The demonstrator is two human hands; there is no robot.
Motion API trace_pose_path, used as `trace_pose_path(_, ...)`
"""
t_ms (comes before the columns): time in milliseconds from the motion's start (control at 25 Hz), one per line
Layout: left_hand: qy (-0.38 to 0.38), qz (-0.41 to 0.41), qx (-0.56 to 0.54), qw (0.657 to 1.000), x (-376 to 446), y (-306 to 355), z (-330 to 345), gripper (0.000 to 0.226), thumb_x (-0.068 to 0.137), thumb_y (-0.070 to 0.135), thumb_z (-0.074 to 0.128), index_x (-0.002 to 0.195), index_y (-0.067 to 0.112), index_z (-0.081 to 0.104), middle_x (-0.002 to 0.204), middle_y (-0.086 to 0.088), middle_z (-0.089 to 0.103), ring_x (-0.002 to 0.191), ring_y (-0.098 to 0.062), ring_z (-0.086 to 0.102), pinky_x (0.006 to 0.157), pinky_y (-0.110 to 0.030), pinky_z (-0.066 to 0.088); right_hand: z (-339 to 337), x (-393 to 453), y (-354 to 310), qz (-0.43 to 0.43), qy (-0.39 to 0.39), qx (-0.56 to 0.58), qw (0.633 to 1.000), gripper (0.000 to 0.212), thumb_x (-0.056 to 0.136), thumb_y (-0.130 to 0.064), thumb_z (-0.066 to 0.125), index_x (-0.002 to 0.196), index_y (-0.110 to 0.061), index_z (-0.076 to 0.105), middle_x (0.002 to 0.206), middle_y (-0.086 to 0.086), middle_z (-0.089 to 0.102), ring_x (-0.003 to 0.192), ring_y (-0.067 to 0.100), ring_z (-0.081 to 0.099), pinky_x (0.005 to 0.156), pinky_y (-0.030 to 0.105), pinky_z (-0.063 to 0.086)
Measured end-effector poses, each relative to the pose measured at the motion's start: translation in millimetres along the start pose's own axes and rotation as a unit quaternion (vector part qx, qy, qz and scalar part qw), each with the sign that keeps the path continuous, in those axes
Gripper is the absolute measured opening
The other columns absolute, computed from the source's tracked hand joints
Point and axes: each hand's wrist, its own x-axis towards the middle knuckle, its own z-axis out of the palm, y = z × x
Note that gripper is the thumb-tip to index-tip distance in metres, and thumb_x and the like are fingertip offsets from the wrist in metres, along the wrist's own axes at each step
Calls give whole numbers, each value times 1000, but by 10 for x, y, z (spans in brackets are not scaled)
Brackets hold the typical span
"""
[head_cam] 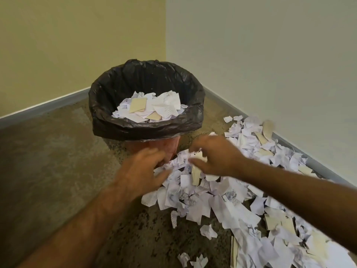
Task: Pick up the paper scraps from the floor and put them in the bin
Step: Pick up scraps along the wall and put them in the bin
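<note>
Hands over scraps, bin beside

You're looking at a bin lined with a crinkly, slightly glossy black plastic bag. The paper scraps are looking matt, creased and crumpled, white plus some tan bits. The floor is showing a rough speckled stone-like finish.
</note>
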Motion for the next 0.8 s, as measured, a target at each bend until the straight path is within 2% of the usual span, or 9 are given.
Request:
trace_pose_path(80, -151, -154, -12, 976, -241, -123, 372, 76, 65, 73, 67, 129, 39, 46, 124, 12, 48, 115, -15, 49, 89, -38, 50, 415, -261, 67, 53, -151, -16, 987, 50, 85, -49, 64, 127, -24, 54, 124, 1, 59, 100, 13, 58, 88, 40, 53)
trace_pose_path(120, -195, -210, -36, 957, -374, -140, 520, 96, 56, 79, 69, 138, 44, 35, 137, 10, 39, 125, -19, 43, 95, -40, 48, 606, -376, 63, 58, -210, -35, 975, 65, 83, -53, 66, 138, -27, 43, 136, 4, 50, 111, 18, 55, 92, 43, 52)
trace_pose_path(160, -222, -249, -51, 941, -486, -122, 657, 112, 48, 83, 69, 144, 47, 24, 146, 7, 30, 131, -23, 37, 98, -43, 46, 782, -476, 52, 53, -259, -61, 962, 80, 80, -55, 68, 145, -31, 29, 147, 7, 38, 122, 25, 50, 95, 47, 51)
trace_pose_path(240, -250, -282, -54, 925, -640, -13, 895, 127, 42, 86, 69, 147, 52, 7, 156, -1, 12, 138, -31, 27, 103, -45, 43, 1067, -629, 36, 48, -328, -97, 938, 105, 74, -58, 73, 150, -40, 3, 159, 11, 10, 137, 38, 31, 99, 52, 46)
trace_pose_path(320, -264, -290, -35, 919, -676, 97, 1113, 132, 43, 87, 68, 145, 56, -8, 161, -4, -5, 144, -36, 16, 108, -49, 37, 1256, -727, 56, 57, -352, -102, 929, 114, 72, -59, 75, 148, -45, -9, 161, 11, -5, 140, 42, 22, 98, 52, 44)
trace_pose_path(400, -268, -285, 2, 920, -640, 152, 1274, 131, 44, 90, 64, 145, 56, -13, 161, -7, -12, 146, -38, 11, 111, -49, 32, 1371, -759, 85, 74, -347, -84, 931, 108, 75, -59, 72, 147, -47, -8, 161, 9, -5, 139, 41, 22, 98, 52, 44)
trace_pose_path(480, -260, -276, 38, 925, -593, 176, 1368, 121, 52, 89, 60, 147, 54, -6, 161, -6, -8, 144, -37, 14, 110, -47, 33, 1424, -733, 117, 94, -336, -68, 935, 98, 79, -54, 71, 148, -47, 2, 161, 7, 1, 138, 39, 25, 100, 51, 43)
trace_pose_path(640, -212, -248, 66, 943, -544, 126, 1457, 76, 77, 69, 59, 142, 49, 26, 155, 0, 16, 132, -29, 30, 98, -38, 44, 1441, -627, 127, 82, -325, -46, 941, 73, 86, -34, 70, 145, -39, 27, 159, 5, 14, 138, 35, 32, 101, 50, 46)
trace_pose_path(800, -158, -248, 4, 956, -552, 12, 1479, 48, 82, 44, 67, 128, 40, 55, 142, 3, 41, 122, -25, 46, 96, -33, 46, 1490, -617, 85, 64, -290, -22, 955, 47, 92, -22, 61, 137, -28, 48, 148, 6, 40, 126, 27, 47, 100, 42, 46)
